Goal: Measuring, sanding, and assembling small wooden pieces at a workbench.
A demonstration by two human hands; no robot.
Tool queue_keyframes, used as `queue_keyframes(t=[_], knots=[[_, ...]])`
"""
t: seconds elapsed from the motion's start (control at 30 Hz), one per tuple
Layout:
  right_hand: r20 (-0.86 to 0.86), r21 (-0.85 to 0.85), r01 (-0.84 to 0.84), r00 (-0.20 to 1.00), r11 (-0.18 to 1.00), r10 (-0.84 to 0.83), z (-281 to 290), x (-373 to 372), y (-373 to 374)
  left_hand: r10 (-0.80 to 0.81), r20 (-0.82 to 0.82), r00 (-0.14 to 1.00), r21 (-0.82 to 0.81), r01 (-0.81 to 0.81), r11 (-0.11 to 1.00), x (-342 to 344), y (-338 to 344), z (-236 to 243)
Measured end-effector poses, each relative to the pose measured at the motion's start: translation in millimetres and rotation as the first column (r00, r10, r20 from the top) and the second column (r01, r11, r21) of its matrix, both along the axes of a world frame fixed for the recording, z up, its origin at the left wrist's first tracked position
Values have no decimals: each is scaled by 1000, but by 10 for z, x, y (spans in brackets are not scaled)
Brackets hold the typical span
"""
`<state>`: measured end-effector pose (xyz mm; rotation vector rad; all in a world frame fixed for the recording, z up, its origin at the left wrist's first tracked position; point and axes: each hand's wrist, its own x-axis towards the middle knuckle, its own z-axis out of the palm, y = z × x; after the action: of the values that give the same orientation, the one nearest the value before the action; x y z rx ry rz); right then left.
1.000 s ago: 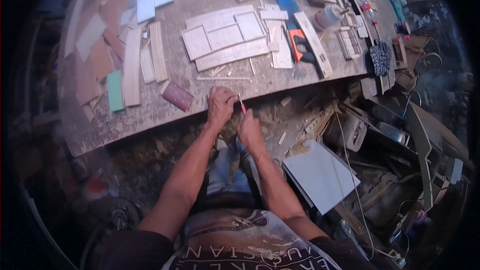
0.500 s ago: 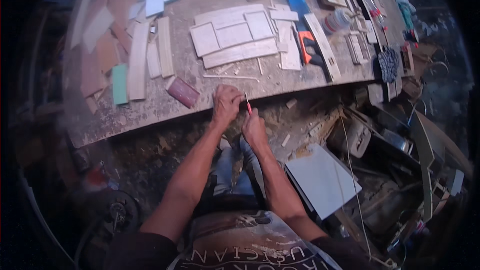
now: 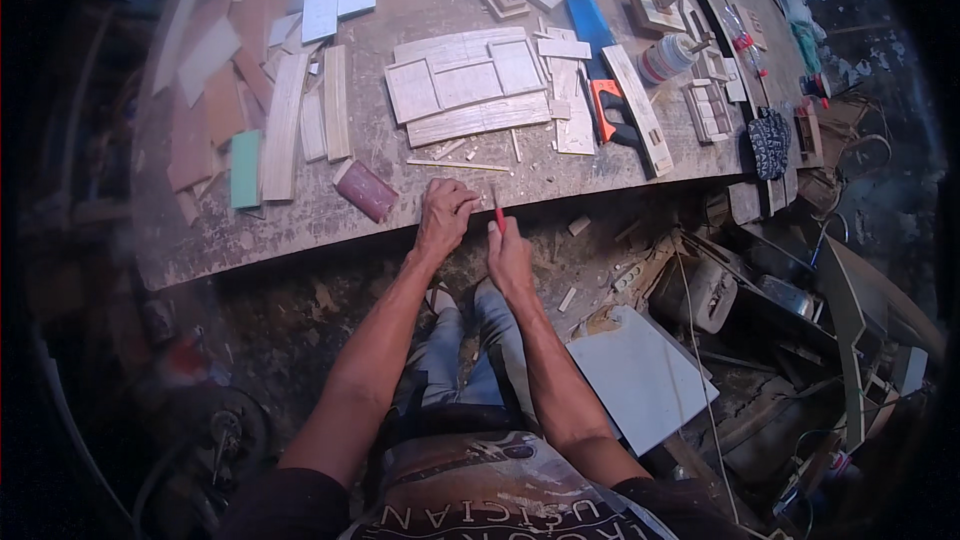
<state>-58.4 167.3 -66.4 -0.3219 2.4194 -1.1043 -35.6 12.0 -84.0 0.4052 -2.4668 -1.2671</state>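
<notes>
My right hand is closed round a slim red-handled knife, its narrow metal blade pointing away from me over the bench's front edge. Just to its left, my left hand is closed in a pinch at the same edge. Whatever lies between those fingertips is too small to make out. Beyond both hands is a flat assembly of pale wooden panels with raised strips. A thin wooden strip lies in front of it among small offcuts. A reddish sanding block rests left of my left hand.
A handsaw with an orange and black handle lies beside a wooden bar. Further right are a glue bottle and a dark patterned cloth. Boards and a green piece cover the left. A white panel leans below the bench.
The knife and my right hand have shifted slightly, and the fingers of my left hand stay pinched. The view has tilted a little; the things on the bench look otherwise the same.
</notes>
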Motion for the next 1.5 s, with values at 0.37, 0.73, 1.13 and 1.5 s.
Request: queue_keyframes(t=[0.37, 0.73, 1.13, 1.5], knots=[[-57, -365, -27, 998, 931, 7, 21, -500, -83, 0, 27, 1000, 194, -5, 981, -16, 1, 232], [651, -560, 355, 747, 749, 133, 604, -789, -106, 6, 55, 998, 491, -32, 871, 23, -24, 711], [-430, 203, -412, 778, 888, 459, 312, -1677, 194, 341, 55, 938, 993, -86, 76, 87, 63, 1070], [-540, 111, -516, 686, 849, 488, 675, -1325, -120, 460, 183, 869, 981, -131, -143, 220, -169, 1185]])
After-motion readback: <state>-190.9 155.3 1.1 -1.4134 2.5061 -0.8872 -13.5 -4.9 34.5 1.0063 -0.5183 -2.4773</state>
